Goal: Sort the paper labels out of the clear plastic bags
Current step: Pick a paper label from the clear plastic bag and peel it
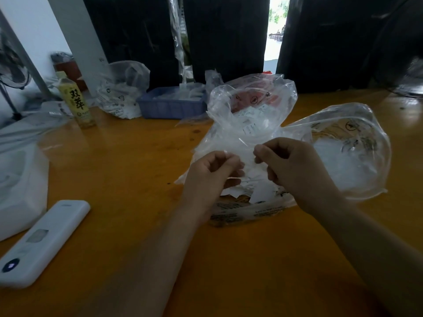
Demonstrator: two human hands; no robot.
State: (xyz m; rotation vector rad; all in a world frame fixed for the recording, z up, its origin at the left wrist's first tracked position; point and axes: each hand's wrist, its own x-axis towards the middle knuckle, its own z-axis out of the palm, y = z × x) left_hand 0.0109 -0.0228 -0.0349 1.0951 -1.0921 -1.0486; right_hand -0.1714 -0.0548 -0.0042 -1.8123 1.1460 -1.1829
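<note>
A big clear plastic bag (251, 106) stands open in the middle of the orange table (128, 161), with white paper labels (249, 124) inside. In front of it lies a loose heap of white labels (261, 191) on flat printed bags. My left hand (210, 175) and my right hand (295, 165) hover over this heap, fingers curled, both pinching a small clear plastic bag (248, 156) between them. A second large clear bag (352, 152) bulges to the right, with clear plastic inside.
A white remote control (43, 241) lies front left beside a white box (20, 191). Farther back stand a yellow-labelled bottle (76, 101), a clear bag of labels (121, 92) and a blue basket (171, 104). Dark curtains hang behind the table.
</note>
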